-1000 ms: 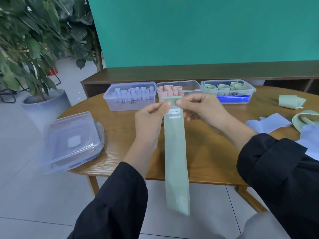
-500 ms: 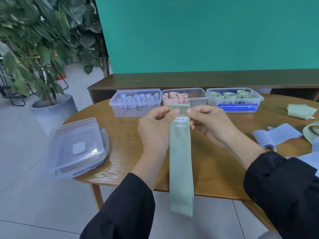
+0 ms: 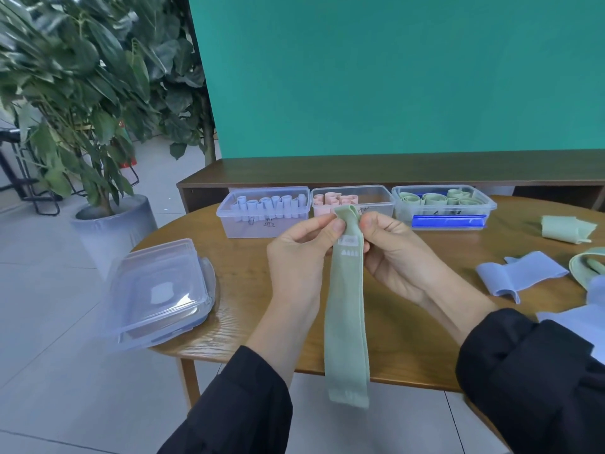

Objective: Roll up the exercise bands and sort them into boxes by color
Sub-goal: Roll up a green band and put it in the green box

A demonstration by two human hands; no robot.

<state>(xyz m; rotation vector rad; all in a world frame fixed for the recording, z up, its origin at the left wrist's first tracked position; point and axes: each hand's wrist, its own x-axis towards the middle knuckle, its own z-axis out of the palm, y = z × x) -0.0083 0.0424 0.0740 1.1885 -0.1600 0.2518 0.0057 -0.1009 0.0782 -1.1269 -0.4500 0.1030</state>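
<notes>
A long green exercise band (image 3: 347, 316) hangs down in front of the table, its top end curled over into a small fold. My left hand (image 3: 301, 257) pinches that top end from the left and my right hand (image 3: 393, 253) pinches it from the right. Behind my hands stand three clear boxes: one with blue rolls (image 3: 263, 211), one with pink rolls (image 3: 352, 199), one with green rolls (image 3: 443, 206). Loose bands lie on the right of the table: a green one (image 3: 566, 228), a blue one (image 3: 520, 273) and a green loop (image 3: 586, 267).
A stack of clear box lids (image 3: 157, 293) sits at the round wooden table's (image 3: 235, 326) left edge. A potted plant (image 3: 82, 109) stands on the floor to the left. A dark wooden bench (image 3: 393, 170) and a teal wall are behind the table.
The band's top end, held flat before, is now folded over between my fingers. The hanging tail has risen a little.
</notes>
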